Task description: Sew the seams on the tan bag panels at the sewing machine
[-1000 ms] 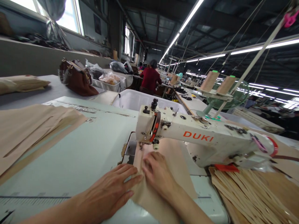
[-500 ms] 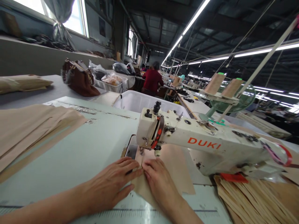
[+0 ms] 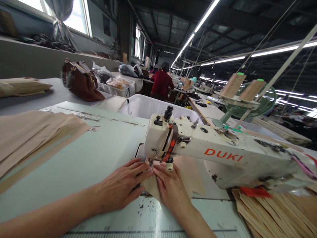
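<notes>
A beige piece of material [image 3: 189,177] lies under the head of the white sewing machine [image 3: 190,145], beneath its presser foot [image 3: 150,162]. My left hand [image 3: 121,185] rests flat at the left edge of the piece, fingers stretched toward the foot and thumb apart. Just right of it, my right hand [image 3: 170,185] lies on the piece with its fingers extended and pressing down. The fingertips of both hands almost meet in front of the foot. Part of the piece is hidden under my hands, and the needle tip cannot be made out.
Stacked beige pieces [image 3: 34,132] lie on the left of the pale green tabletop [image 3: 106,145]. Beige strips [image 3: 272,211] are at the lower right. Behind the machine stand a white bin [image 3: 141,104] and thread cones [image 3: 232,86]. A person in red [image 3: 162,84] sits farther back.
Both hands have slid forward with the beige piece, closer to the presser foot. Less of the piece shows on my side. The view has shifted slightly.
</notes>
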The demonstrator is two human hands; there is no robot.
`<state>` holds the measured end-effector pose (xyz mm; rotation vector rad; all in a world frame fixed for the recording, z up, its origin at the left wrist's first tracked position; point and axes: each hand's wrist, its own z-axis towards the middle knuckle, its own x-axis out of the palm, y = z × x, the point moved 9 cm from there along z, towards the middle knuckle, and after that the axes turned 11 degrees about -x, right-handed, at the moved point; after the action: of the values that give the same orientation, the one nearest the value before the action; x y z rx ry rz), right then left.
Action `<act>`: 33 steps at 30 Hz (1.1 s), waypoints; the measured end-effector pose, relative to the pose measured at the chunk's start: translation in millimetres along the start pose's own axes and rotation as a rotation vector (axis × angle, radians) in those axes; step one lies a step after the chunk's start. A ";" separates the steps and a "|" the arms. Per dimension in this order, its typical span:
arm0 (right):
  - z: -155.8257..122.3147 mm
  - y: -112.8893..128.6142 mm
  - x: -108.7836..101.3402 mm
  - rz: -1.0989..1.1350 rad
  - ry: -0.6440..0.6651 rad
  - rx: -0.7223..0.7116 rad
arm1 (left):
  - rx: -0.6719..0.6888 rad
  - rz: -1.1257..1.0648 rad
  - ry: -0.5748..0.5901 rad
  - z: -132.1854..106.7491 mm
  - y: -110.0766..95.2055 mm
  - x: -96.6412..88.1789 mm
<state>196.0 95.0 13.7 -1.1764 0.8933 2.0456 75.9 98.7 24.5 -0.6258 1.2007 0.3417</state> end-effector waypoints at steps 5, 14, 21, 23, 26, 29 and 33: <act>-2.2 -4.4 -2.0 0.034 -0.065 0.035 | -0.003 0.020 -0.034 2.2 4.8 1.4; -2.9 -0.1 -9.7 0.030 -0.156 0.009 | -0.026 0.003 -0.012 4.1 6.7 1.7; -2.0 -6.3 3.2 -0.075 -0.068 0.002 | 0.008 0.015 -0.072 7.5 8.6 -2.0; -1.8 -5.3 3.3 -0.077 -0.040 -0.016 | 0.014 0.023 -0.075 7.2 7.8 -1.8; -2.5 -1.9 1.9 -0.066 0.032 -0.050 | 0.014 0.047 -0.064 6.7 5.8 -0.2; -2.3 -0.5 -4.6 -0.071 0.086 -0.086 | 0.022 0.043 -0.087 6.7 2.8 -2.5; 12.4 -15.2 -13.7 -0.161 0.147 -0.128 | 0.037 0.058 -0.069 8.3 0.0 -2.2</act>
<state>207.4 111.4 26.7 -1.4353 0.7171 1.9292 81.4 104.0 28.4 -0.5437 1.1579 0.3858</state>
